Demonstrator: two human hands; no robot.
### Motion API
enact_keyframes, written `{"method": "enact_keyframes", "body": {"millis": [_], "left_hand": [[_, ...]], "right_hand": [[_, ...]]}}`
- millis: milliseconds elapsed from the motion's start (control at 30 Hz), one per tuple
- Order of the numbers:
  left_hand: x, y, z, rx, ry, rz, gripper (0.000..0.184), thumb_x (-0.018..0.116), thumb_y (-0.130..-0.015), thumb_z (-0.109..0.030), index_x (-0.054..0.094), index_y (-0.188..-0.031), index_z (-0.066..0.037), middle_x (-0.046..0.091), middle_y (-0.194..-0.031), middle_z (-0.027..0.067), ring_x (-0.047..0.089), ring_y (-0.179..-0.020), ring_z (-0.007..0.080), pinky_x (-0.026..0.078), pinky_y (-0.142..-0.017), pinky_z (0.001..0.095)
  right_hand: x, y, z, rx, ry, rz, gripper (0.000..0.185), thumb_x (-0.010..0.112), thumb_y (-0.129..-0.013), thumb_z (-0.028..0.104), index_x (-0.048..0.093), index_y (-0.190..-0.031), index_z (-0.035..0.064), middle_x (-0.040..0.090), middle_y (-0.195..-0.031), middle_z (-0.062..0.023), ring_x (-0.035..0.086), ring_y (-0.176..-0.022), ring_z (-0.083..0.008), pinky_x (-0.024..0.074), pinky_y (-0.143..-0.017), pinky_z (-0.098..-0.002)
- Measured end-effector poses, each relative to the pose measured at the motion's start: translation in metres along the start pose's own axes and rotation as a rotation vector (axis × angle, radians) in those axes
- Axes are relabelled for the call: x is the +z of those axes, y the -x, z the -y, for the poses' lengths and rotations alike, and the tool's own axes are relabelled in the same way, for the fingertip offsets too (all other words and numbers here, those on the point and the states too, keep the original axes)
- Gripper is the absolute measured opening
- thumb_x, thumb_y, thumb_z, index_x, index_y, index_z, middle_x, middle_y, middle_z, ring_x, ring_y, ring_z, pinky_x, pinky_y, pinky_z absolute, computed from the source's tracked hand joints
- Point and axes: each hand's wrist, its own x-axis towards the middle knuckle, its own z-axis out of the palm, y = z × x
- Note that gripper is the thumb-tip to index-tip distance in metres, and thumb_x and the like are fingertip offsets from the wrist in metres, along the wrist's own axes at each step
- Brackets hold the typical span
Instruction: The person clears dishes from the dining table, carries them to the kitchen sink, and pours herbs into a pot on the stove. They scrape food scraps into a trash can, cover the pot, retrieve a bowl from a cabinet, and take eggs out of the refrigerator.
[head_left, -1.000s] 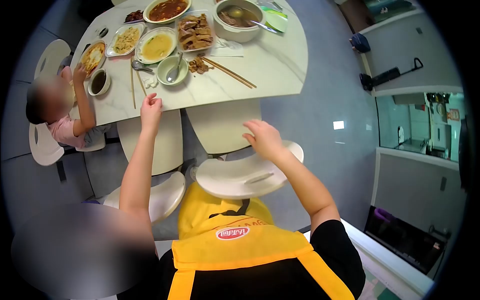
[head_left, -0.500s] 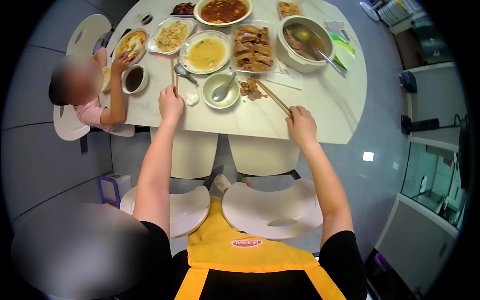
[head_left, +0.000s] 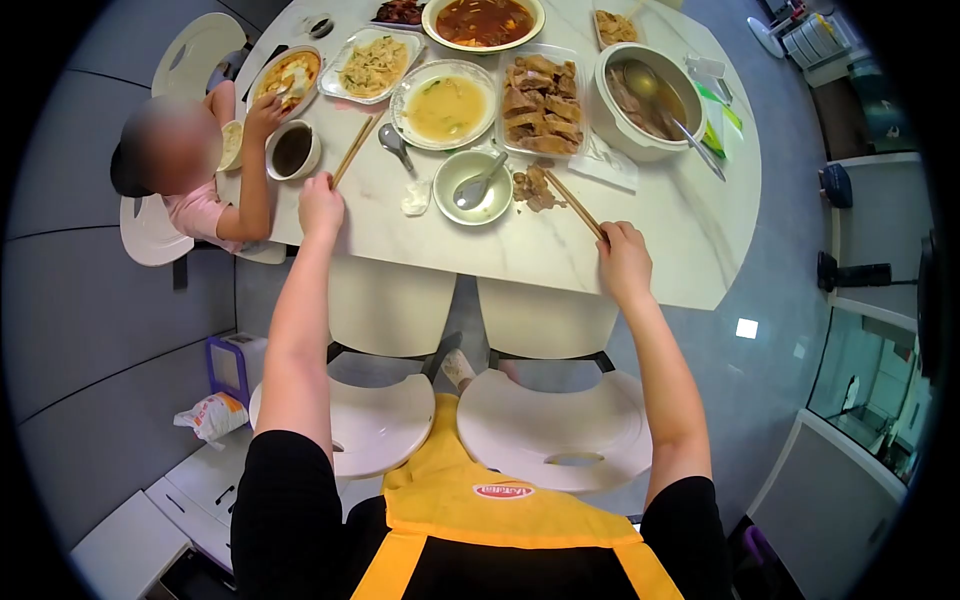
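My left hand (head_left: 321,208) is closed around a pair of wooden chopsticks (head_left: 352,152), which slant up and right over the table's near edge. In my right hand (head_left: 625,260) is another pair of chopsticks (head_left: 575,204). Their tips reach a small pile of bones and scraps (head_left: 538,188) on the tabletop. Between my hands sits a pale green bowl (head_left: 472,210) with a grey spoon (head_left: 480,182) inside. A crumpled tissue (head_left: 416,198) and a dark grey spoon (head_left: 395,146) lie left of the bowl.
Beyond are a plate of yellow soup (head_left: 445,105), a tray of chopped meat (head_left: 541,105) and a white pot (head_left: 645,150) with a ladle. A person (head_left: 220,190) sits at the left beside a cup of dark liquid (head_left: 293,150). Two white chairs (head_left: 555,425) stand before me.
My left hand has moved left with its chopsticks, which now lean further right. My right hand keeps its place by the scraps. The view has shifted slightly; the blurred shape at lower left is gone.
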Motion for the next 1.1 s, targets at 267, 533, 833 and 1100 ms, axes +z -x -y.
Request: {"method": "enact_keyframes", "body": {"millis": [267, 533, 833, 1100], "left_hand": [[-0.004, 0.017, -0.075, 0.235, 0.204, -0.137, 0.033, 0.063, -0.08, -0.012, 0.058, -0.113, -0.008, 0.058, -0.101, 0.0124, 0.059, -0.084, 0.0277, 0.049, -0.074, 0.0398], [-0.006, 0.074, -0.16, -0.224, 0.883, 0.158, 0.051, 0.068, -0.083, -0.016, 0.041, -0.123, 0.001, 0.053, -0.085, 0.0061, 0.054, -0.074, 0.0121, 0.047, -0.066, 0.0264], [-0.009, 0.094, -0.197, -0.456, 1.15, 0.419, 0.041, 0.051, -0.083, -0.004, 0.04, -0.122, 0.0, 0.058, -0.086, 0.0089, 0.054, -0.057, 0.012, 0.046, -0.048, 0.0262], [-0.032, 0.118, -0.18, -0.428, 1.191, 0.465, 0.042, 0.048, -0.08, -0.001, 0.043, -0.122, -0.001, 0.059, -0.084, 0.0077, 0.053, -0.053, 0.011, 0.046, -0.048, 0.0254]], "right_hand": [[0.002, -0.005, 0.002, -0.019, 0.077, 0.015, 0.013, 0.059, -0.082, 0.009, 0.058, -0.094, 0.0049, 0.057, -0.094, -0.0099, 0.057, -0.089, -0.0293, 0.0506, -0.073, -0.0412], [0.01, 0.001, -0.005, -0.064, 0.303, 0.125, 0.025, 0.056, -0.076, 0.001, 0.049, -0.101, 0.0025, 0.051, -0.096, -0.0125, 0.055, -0.089, -0.0285, 0.0517, -0.069, -0.0369], [0.003, 0.002, -0.011, 0.085, 0.154, 0.068, 0.029, 0.051, -0.081, -0.001, 0.05, -0.11, 0.0021, 0.051, -0.102, -0.0141, 0.054, -0.095, -0.0325, 0.0494, -0.079, -0.0407], [-0.004, 0.004, -0.023, 0.103, -0.108, -0.038, 0.028, 0.048, -0.085, -0.001, 0.054, -0.112, 0.0011, 0.054, -0.106, -0.0169, 0.056, -0.097, -0.0353, 0.0485, -0.081, -0.0436]]}}
